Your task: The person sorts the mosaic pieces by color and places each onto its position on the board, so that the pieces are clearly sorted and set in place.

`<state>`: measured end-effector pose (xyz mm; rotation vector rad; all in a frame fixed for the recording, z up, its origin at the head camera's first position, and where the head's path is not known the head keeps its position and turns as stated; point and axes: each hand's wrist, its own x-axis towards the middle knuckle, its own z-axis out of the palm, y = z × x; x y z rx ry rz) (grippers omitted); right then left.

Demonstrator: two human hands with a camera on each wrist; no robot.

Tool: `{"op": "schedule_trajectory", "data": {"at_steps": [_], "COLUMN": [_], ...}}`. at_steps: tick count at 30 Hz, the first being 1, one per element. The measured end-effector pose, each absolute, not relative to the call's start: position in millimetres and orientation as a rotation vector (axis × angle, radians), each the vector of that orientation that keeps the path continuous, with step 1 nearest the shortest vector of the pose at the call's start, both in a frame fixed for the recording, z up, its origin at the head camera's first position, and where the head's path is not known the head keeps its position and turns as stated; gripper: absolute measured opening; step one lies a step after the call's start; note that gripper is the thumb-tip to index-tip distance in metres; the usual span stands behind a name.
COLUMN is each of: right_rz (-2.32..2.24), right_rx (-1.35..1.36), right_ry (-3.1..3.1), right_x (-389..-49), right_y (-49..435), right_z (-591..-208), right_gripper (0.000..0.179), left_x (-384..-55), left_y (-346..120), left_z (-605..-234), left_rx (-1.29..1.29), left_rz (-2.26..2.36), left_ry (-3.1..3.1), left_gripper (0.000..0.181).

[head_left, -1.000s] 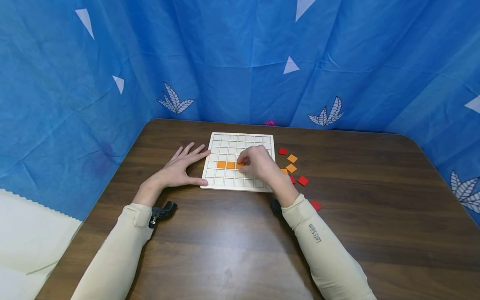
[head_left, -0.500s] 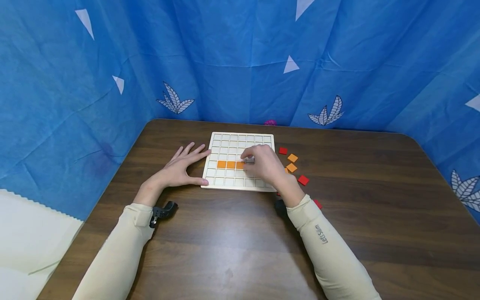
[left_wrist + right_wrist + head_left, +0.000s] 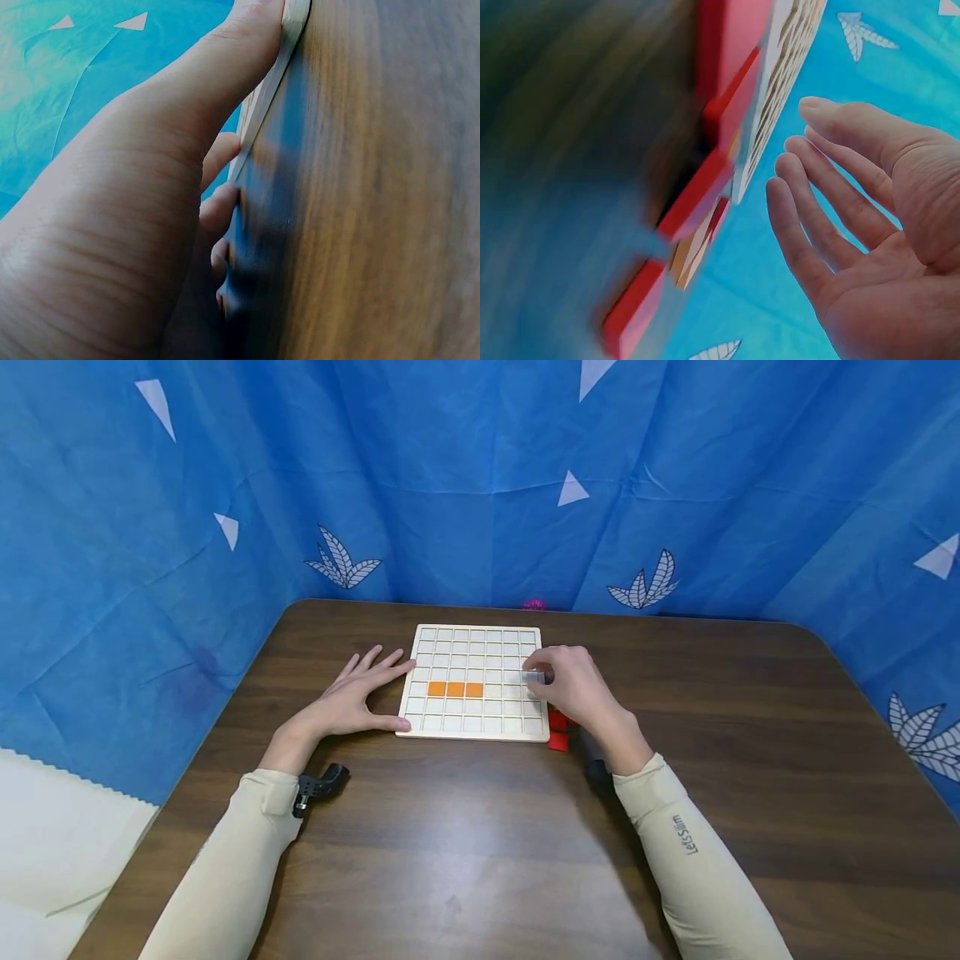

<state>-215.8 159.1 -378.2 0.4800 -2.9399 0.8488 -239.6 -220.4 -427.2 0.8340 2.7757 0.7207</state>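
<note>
A cream grid board (image 3: 472, 727) lies on the table with a row of three orange square tiles (image 3: 455, 690) in its cells. My left hand (image 3: 348, 697) is spread at the board's left side, thumb and index fingertip at its edge. In the left wrist view the thumb (image 3: 217, 67) rests against the board's rim. Over the board's right edge is my right hand (image 3: 581, 685), raised, its fingers slightly bent. The right wrist view shows nothing between its fingers (image 3: 840, 180). Red tiles (image 3: 558, 741) lie beside the board, partly hidden under that hand.
In the right wrist view, several red tiles (image 3: 697, 191) and orange tiles (image 3: 690, 259) lie loose by the board. A blue curtain (image 3: 450, 485) hangs behind the brown wooden table (image 3: 450, 827). White cloth (image 3: 60, 843) shows at the lower left.
My right hand has let go of the third orange tile, which sits in the row, and moved right to the loose tiles. My left hand has stayed at the board's edge.
</note>
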Motion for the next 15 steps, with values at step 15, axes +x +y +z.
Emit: {"op": "schedule_trajectory", "data": {"at_steps": [15], "right_rz": [0.796], "right_rx": [0.421], "right_ry": [-2.97], "right_x": [-207], "right_y": [217], "right_z": [-380], "right_gripper": [0.026], "left_x": [-240], "left_y": [-220], "left_z": [-427], "left_rx": [0.85], "left_rz": [0.72], "left_ry": [2.782], "left_gripper": [0.105]}}
